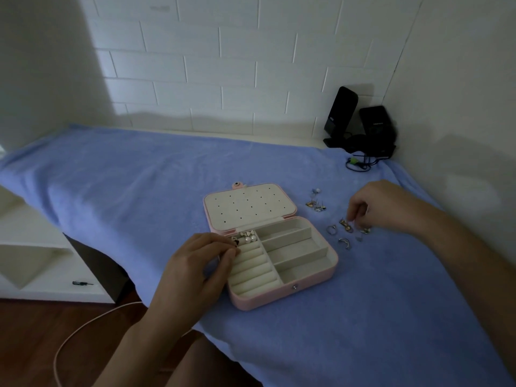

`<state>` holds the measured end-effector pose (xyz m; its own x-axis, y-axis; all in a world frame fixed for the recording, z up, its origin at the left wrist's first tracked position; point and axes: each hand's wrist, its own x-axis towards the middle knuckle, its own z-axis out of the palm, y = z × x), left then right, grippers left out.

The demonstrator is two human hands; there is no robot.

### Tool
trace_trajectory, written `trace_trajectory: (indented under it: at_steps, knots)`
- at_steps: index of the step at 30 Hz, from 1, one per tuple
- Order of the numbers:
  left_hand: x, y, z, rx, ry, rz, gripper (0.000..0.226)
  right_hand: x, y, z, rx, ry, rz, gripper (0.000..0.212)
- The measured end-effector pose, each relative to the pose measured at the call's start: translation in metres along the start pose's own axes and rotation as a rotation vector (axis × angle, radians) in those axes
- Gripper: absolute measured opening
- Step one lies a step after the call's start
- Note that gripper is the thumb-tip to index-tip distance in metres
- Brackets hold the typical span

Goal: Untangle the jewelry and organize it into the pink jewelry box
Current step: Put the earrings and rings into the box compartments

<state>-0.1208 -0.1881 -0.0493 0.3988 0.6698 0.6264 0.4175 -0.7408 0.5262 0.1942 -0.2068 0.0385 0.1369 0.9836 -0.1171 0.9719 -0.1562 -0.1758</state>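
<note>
Box [279,296] open, mid-towel [111,177]. Left hand [195,261] pinches dark piece [236,242] over the box's left ring rolls. Right hand [382,205] pinches gold piece [345,225] among loose rings [344,242] right of box. Black devices [340,115] far right.

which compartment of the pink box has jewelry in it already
The small far-left compartment by the hinge, holding pearl earrings; the right-side compartments show nothing.

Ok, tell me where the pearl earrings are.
In the head view, the pearl earrings sit in the pink jewelry box's far-left compartment, beyond the left hand.
</note>
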Motion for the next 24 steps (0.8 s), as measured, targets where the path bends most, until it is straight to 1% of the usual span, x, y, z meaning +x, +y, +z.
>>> trace_trajectory:
  at_steps: [1,3,5,7,10,13,15,18,22,24]
  knots:
    - [0.001,0.000,-0.001,-0.013,-0.001,0.000,0.032,-0.001,-0.002,-0.003,0.020,0.046,-0.004,0.013]
    - [0.002,0.000,-0.003,-0.042,-0.007,-0.008,0.031,-0.003,-0.008,-0.010,0.055,0.126,-0.034,0.017]
    - [0.003,0.000,-0.005,-0.065,-0.020,-0.017,0.031,-0.006,-0.021,-0.014,0.055,0.188,-0.109,0.020]
    - [0.003,0.000,-0.005,-0.078,-0.031,-0.017,0.035,-0.010,-0.039,-0.015,0.082,0.238,-0.212,0.017]
    - [0.001,0.001,-0.005,-0.099,-0.028,-0.030,0.036,-0.013,-0.067,-0.006,0.262,0.304,-0.354,0.012]
    - [-0.001,-0.004,-0.007,-0.135,0.029,-0.073,0.027,-0.013,-0.092,0.009,0.458,0.291,-0.446,0.011]
    - [0.000,-0.009,-0.008,-0.092,0.036,-0.066,0.026,-0.010,-0.105,0.019,0.504,0.269,-0.476,0.010]
    - [0.000,-0.017,-0.006,-0.007,-0.010,-0.024,0.027,-0.004,-0.116,0.034,0.491,0.277,-0.518,0.010]
    - [-0.001,-0.021,-0.005,0.026,-0.036,0.018,0.028,0.002,-0.119,0.049,0.431,0.310,-0.630,0.011]
    - [0.000,-0.022,-0.006,0.029,-0.048,0.034,0.028,0.002,-0.118,0.052,0.441,0.325,-0.655,0.013]
